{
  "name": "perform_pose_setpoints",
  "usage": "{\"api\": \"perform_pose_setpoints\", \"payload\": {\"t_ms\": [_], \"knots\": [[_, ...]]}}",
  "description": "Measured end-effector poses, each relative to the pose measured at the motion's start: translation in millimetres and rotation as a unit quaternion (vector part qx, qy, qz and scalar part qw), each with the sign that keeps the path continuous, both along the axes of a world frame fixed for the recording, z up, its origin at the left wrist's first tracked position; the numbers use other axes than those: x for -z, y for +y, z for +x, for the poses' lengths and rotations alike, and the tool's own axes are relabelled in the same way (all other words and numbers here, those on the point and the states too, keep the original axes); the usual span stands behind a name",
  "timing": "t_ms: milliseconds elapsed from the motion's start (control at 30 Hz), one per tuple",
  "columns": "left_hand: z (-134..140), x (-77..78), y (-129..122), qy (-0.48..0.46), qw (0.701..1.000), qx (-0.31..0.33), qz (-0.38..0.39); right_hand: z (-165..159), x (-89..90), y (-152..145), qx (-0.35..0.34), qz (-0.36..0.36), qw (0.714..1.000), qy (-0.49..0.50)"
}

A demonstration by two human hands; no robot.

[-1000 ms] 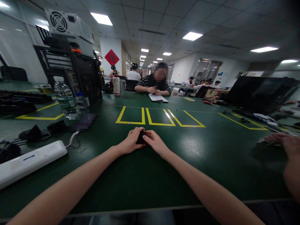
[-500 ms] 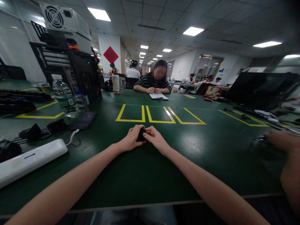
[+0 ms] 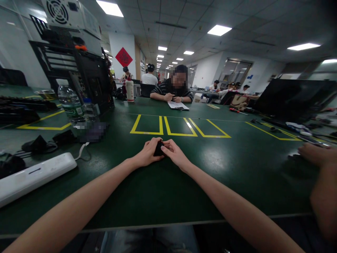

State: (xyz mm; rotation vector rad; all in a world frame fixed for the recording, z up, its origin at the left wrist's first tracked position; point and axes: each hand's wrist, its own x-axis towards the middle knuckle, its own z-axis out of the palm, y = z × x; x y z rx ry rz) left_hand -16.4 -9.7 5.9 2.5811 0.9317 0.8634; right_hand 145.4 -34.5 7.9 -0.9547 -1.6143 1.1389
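The left hand (image 3: 150, 153) and right hand (image 3: 174, 153) grip 1 small black object (image 3: 158, 149) between them, in from the near edge of the green table (image 3: 158, 193); 3 yellow tape outlines (image 3: 181, 135) lie beyond it, toward the far edge.

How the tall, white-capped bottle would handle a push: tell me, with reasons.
Tall and narrow, the bottle would probably tip if pushed near its white cap. Its clear, thin-looking wall suggests plastic that may give under a squeeze. Once down, its rounded body might roll.
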Motion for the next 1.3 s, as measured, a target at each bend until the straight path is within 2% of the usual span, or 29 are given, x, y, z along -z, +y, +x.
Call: {"api": "perform_pose_setpoints", "payload": {"t_ms": [267,567,733,867,1067,1300], "knots": [[1,-0.4,0,-0.009,1.000,0.004,-0.007,1,7.5,10,0.034,0.002,0.999,-0.041],[2,-1.4,-1,-0.016,1.000,0.001,-0.008,1,2.5,2,-0.003,0.010,1.000,-0.028],[4,-2.7,-2,-0.011,1.000,0.002,-0.012,0,6.2,6,0.031,0.019,0.999,-0.040],[5,-2.8,-4,-0.007,1.000,0.005,-0.017,1,9.9,10,0.044,-0.002,0.998,-0.036],[4,-4.9,-6,-0.011,1.000,0.000,-0.025,1,7.1,3,0.033,0.018,0.997,-0.075],[4,-2.8,-4,-0.016,1.000,0.008,-0.008,2,4.0,0,0.018,0.037,0.998,-0.043]]}}
